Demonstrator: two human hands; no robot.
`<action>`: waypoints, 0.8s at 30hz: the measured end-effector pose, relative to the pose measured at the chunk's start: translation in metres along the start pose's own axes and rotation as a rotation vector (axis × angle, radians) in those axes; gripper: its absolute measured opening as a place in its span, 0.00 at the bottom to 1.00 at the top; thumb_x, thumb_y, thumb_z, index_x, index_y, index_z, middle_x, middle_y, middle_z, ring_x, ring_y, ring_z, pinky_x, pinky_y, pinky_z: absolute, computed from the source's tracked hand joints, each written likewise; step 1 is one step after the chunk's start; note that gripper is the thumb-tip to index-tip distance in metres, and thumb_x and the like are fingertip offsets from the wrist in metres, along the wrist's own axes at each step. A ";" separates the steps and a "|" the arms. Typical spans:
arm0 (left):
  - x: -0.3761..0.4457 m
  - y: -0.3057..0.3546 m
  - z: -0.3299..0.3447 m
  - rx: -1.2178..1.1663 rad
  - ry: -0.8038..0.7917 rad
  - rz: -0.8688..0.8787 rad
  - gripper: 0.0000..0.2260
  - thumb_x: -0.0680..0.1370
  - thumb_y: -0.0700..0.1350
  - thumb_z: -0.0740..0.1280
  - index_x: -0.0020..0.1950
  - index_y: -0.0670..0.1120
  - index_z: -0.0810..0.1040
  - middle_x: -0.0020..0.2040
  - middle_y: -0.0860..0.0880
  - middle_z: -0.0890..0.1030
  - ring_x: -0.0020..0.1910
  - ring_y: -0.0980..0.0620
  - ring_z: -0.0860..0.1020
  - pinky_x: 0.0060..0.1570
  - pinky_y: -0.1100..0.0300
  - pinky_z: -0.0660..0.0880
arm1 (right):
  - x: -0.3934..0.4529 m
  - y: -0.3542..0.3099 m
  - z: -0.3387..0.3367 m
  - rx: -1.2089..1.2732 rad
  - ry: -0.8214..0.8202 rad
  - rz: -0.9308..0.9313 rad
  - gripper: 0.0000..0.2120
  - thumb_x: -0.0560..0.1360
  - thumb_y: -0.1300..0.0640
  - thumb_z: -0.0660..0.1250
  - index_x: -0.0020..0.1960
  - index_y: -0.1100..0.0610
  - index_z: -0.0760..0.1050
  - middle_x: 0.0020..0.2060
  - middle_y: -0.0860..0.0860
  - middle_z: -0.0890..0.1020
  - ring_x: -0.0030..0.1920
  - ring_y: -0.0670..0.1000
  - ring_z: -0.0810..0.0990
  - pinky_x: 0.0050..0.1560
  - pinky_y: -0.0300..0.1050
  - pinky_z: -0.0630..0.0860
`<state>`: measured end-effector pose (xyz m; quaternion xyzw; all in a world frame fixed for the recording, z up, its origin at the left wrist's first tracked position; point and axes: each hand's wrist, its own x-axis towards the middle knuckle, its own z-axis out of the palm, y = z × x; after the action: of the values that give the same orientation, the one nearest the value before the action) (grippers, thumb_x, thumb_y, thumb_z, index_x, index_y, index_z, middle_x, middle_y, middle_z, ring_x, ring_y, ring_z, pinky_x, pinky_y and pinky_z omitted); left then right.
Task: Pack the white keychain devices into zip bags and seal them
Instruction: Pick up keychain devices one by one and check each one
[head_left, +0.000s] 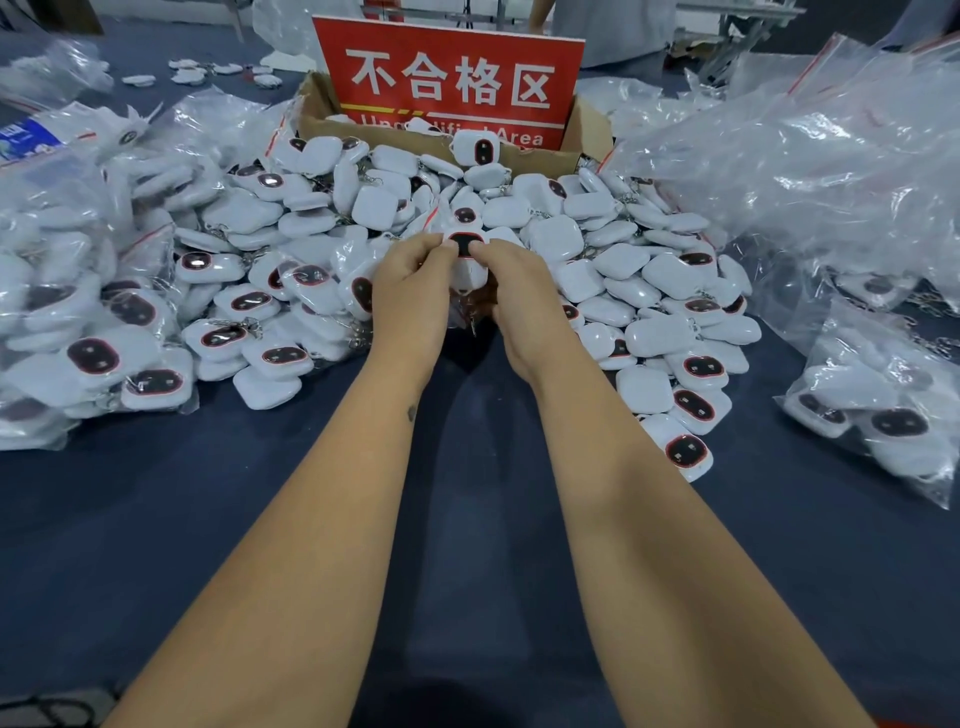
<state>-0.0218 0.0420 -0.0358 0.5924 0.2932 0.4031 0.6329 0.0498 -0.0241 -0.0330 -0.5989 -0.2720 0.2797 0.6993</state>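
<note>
Both hands meet at the front of a big heap of white keychain devices (524, 244). My left hand (410, 291) and my right hand (519, 296) pinch the top edge of a small clear zip bag (470, 275) between them. Inside it sits one white device with a dark oval face (464, 244). A metal key ring hangs below the bag, partly hidden between my wrists. I cannot tell whether the bag's zip is closed.
A cardboard box (317, 111) with a red sign (449, 78) stands behind the heap. Bagged devices (93, 332) pile up on the left and at the right (883, 415). Empty clear bags (810, 140) lie at the far right. Dark blue cloth (478, 545) covers the table.
</note>
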 end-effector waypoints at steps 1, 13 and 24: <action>0.000 0.000 0.000 -0.006 0.004 0.001 0.11 0.78 0.43 0.66 0.40 0.57 0.81 0.45 0.55 0.83 0.47 0.56 0.80 0.52 0.59 0.77 | -0.001 0.000 0.000 -0.015 0.013 -0.005 0.14 0.77 0.56 0.63 0.34 0.49 0.80 0.31 0.45 0.81 0.35 0.43 0.79 0.36 0.37 0.74; 0.001 0.000 -0.001 0.036 -0.041 0.045 0.17 0.77 0.42 0.66 0.32 0.59 0.81 0.37 0.56 0.82 0.40 0.57 0.80 0.46 0.60 0.77 | -0.001 -0.001 0.002 -0.064 0.074 -0.011 0.17 0.76 0.56 0.64 0.30 0.48 0.80 0.30 0.46 0.80 0.35 0.45 0.78 0.37 0.39 0.75; 0.002 -0.002 0.001 0.173 -0.013 0.111 0.08 0.79 0.44 0.65 0.42 0.57 0.76 0.47 0.50 0.80 0.40 0.60 0.78 0.36 0.69 0.73 | -0.002 -0.004 0.005 -0.046 0.087 0.011 0.09 0.66 0.52 0.64 0.28 0.49 0.79 0.31 0.49 0.78 0.36 0.49 0.75 0.36 0.42 0.73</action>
<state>-0.0195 0.0427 -0.0377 0.6628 0.2894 0.4069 0.5581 0.0453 -0.0224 -0.0287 -0.6278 -0.2445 0.2509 0.6951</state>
